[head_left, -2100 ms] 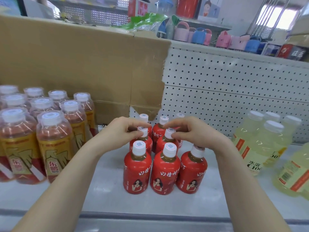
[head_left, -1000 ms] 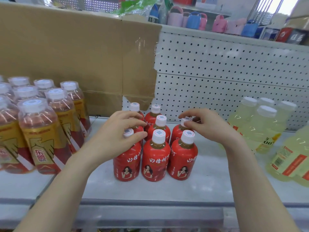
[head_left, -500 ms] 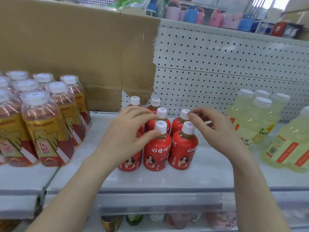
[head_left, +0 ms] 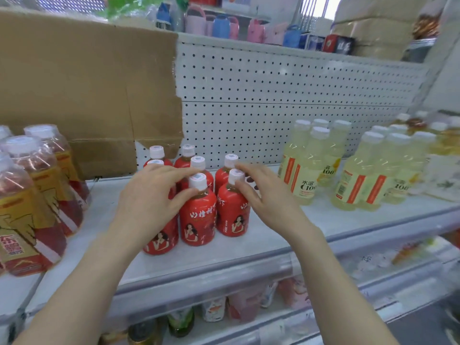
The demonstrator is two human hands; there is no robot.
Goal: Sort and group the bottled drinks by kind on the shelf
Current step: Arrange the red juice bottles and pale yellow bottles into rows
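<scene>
Since the earlier frames the view has swung right: more of the pale yellow bottles (head_left: 308, 165) shows at the right, and a second pale group (head_left: 373, 175) has come into sight beyond them. The left hand (head_left: 149, 202) has slid nearer and now covers the near-left red bottle (head_left: 161, 237), thumb against the neck of the near-middle one (head_left: 198, 217); its grip is spread, wrapped loosely over the cluster rather than closed on one bottle. The right hand (head_left: 263, 195) has dropped from the caps to the near-right red bottle (head_left: 232, 210), fingers open and touching its cap and shoulder.

The shelf (head_left: 249, 247) has bare white room in front of the red bottles down to its front edge, and a clear gap on each side between them and the amber bottles (head_left: 37, 195) at left and the pale ones at right. Cardboard (head_left: 87, 83) and a pegboard (head_left: 273, 95) close the far side.

The red bottles stand upright mid-shelf, packed touching, with white caps and red labels.
</scene>
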